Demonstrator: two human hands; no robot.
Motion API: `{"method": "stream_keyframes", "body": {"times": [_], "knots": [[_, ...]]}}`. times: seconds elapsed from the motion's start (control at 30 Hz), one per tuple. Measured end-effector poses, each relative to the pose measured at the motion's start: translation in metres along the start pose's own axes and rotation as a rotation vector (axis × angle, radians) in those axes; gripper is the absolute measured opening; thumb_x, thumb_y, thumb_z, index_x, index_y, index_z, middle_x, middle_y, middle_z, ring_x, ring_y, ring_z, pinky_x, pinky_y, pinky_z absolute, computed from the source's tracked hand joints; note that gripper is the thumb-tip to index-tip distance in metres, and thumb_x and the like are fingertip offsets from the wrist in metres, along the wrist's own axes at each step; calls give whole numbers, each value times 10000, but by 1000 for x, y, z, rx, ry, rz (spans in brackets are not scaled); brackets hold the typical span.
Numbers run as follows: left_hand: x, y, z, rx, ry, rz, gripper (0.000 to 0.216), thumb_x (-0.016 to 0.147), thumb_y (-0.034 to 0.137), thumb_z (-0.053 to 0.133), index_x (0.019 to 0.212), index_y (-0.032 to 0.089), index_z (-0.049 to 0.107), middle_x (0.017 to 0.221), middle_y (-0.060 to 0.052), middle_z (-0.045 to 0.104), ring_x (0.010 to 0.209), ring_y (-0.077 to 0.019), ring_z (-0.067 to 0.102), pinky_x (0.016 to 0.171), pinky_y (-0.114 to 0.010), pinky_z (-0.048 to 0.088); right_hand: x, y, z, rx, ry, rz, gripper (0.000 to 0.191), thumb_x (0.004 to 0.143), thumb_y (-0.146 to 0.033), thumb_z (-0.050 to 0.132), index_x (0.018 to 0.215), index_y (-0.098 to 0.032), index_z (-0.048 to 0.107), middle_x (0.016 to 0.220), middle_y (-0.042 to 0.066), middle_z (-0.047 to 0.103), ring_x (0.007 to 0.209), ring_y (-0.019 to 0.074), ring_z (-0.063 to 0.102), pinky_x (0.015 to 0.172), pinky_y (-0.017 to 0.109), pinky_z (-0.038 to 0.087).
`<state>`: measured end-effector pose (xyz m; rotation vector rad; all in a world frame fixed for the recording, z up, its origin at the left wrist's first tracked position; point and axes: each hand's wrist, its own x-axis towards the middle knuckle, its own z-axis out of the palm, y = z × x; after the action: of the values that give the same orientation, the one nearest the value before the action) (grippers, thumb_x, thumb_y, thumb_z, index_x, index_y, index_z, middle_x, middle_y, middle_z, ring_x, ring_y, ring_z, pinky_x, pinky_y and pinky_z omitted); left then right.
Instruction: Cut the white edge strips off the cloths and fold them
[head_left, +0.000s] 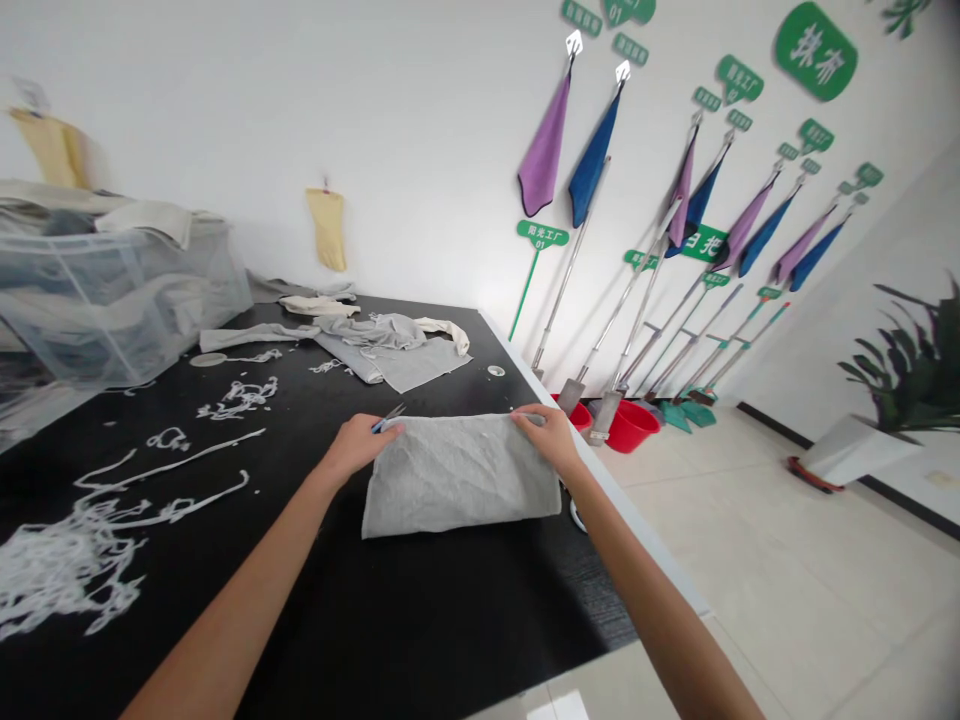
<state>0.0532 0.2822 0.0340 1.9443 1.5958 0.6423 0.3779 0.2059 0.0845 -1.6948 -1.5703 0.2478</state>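
Two far corners of the cloth (459,475) are pinched by the left hand (358,447), clasping snips (390,416) too, and the right hand (547,437); cut strips (67,560) lie left.

Scene is evenly and brightly lit; only faint, soft shadows are cast on the matte black desk (390,620). Straight lines are bowed toward the edges by wide-angle distortion; corners are slightly blurred.

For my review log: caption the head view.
Left hand, gripping scissors, and right hand hold grey cloth on black table.
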Motion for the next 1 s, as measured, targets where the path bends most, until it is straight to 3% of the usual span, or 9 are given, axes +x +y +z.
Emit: {"method": "stream_keyframes", "body": {"times": [0.17,0.27,0.37,0.47,0.57,0.67,0.83,1.0], "knots": [[33,-20,26,98,33,-127,414,800,549,528,701,170,663,738,-91,674,783,-265,656,601,-254,385,52,31,49,-98,-79,52,169,785,-302,653,844,-180,754,919,59,758,932,223,673,899,313,475],[37,-26,33,162,40,-180,400,821,536,504,803,188,702,858,-131,706,889,-312,671,655,-286,431,59,45,74,-179,-111,112,169,796,-311,650,863,-190,746,962,73,746,985,239,660,919,329,460],[35,-26,33,213,34,-202,415,811,561,508,868,208,717,940,-149,712,958,-339,665,716,-323,467,51,52,88,-259,-121,168,266,849,-362,590,1001,-183,714,1065,112,712,1053,275,633,923,371,453],[31,-25,29,243,11,-210,460,768,610,547,973,234,717,1003,-150,712,990,-360,659,749,-362,488,40,56,86,-336,-131,199,408,851,-401,588,1166,-148,643,1219,175,632,1152,317,577,969,410,416],[26,-24,24,273,2,-221,575,749,655,546,1081,207,686,1087,-185,688,1040,-385,638,786,-401,493,32,63,72,-381,-171,232,508,787,-426,659,1191,-119,628,1268,216,587,1179,361,553,981,440,399],[20,-23,21,299,-26,-225,597,737,648,560,1036,147,686,1108,-231,670,1046,-406,630,799,-424,493,27,73,59,-373,-216,274,530,706,-462,724,1105,-116,673,1195,207,636,1142,377,579,933,430,435],[13,-20,21,280,-82,-223,530,705,598,626,975,146,687,1099,-226,678,1053,-399,632,792,-411,496,23,87,55,-296,-228,348,537,599,-473,801,989,-115,712,1003,161,718,1010,337,657,833,359,485],[21,-21,22,187,-150,-266,427,743,509,698,948,135,665,1015,-146,695,964,-274,665,780,-351,505,17,85,57,-162,-192,357,368,514,-353,853,760,-114,720,752,105,727,798,307,693,695,345,505]]}}
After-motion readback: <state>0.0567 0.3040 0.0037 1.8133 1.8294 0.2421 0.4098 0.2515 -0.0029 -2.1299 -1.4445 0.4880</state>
